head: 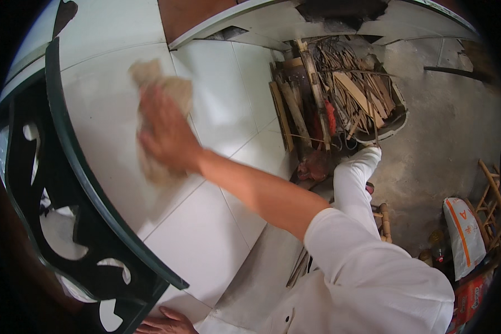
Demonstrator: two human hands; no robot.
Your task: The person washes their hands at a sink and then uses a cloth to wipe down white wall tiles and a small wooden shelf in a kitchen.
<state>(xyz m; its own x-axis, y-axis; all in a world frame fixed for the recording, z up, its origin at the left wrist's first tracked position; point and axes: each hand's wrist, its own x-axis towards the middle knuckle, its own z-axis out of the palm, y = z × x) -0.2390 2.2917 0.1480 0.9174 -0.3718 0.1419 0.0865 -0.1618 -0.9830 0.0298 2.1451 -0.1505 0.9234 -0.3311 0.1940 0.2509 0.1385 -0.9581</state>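
Note:
My right hand (167, 129) presses a tan cloth (173, 89) onto a white tiled surface (104, 100). Hand and cloth are both blurred. The palm lies over the cloth, and cloth shows past the fingertips and below the wrist. Down at the bottom edge, my left hand (169, 323) rests on the white tiles with its thumb apart, partly cut off by the frame. Beside it stands a dark green panel (96, 234) with curved cut-outs, its rail running up the left side.
A basin (396, 129) of sticks and split wood stands on the concrete floor (434, 121), with more wood pieces (292, 100) against the tiles. My white-clad leg (355, 175) is close by. A white sack (465, 238) and bamboo furniture (490, 188) sit at right.

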